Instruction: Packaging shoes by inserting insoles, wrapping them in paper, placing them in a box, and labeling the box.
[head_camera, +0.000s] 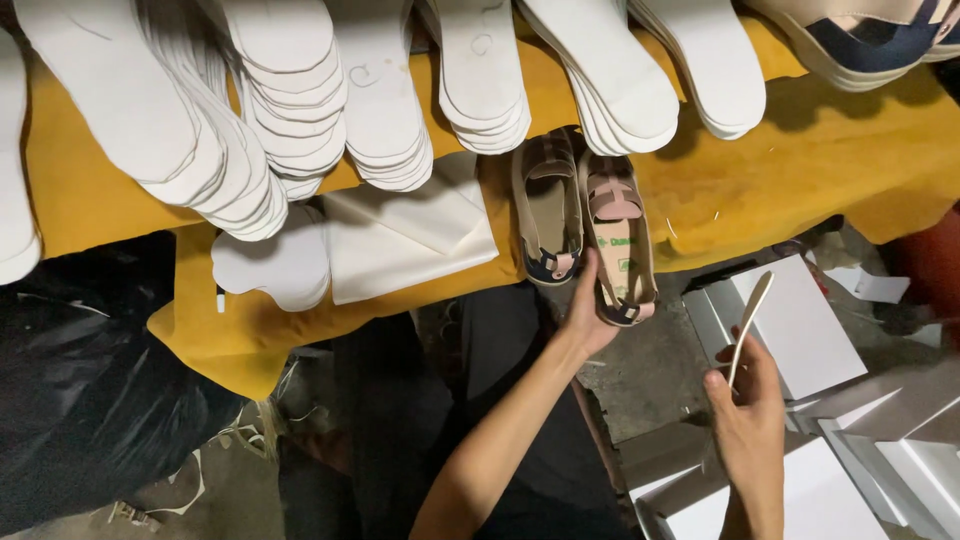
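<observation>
Two strappy sandals lie side by side at the near edge of a yellow-covered table (780, 170). My left hand (588, 312) grips the heel end of the pink sandal (618, 240) on the right. The tan sandal (547, 215) beside it lies untouched. My right hand (748, 410) is lower right, above the boxes, and holds a thin, pale, slightly curved stick (750, 320) upright between thumb and fingers.
Fanned stacks of white insoles (270, 90) cover the back of the table, with folded white paper (410, 235) in front. White cardboard boxes (800, 320) sit on the floor at the right. Black plastic bags (80, 380) lie at the left. Another shoe (870, 40) rests top right.
</observation>
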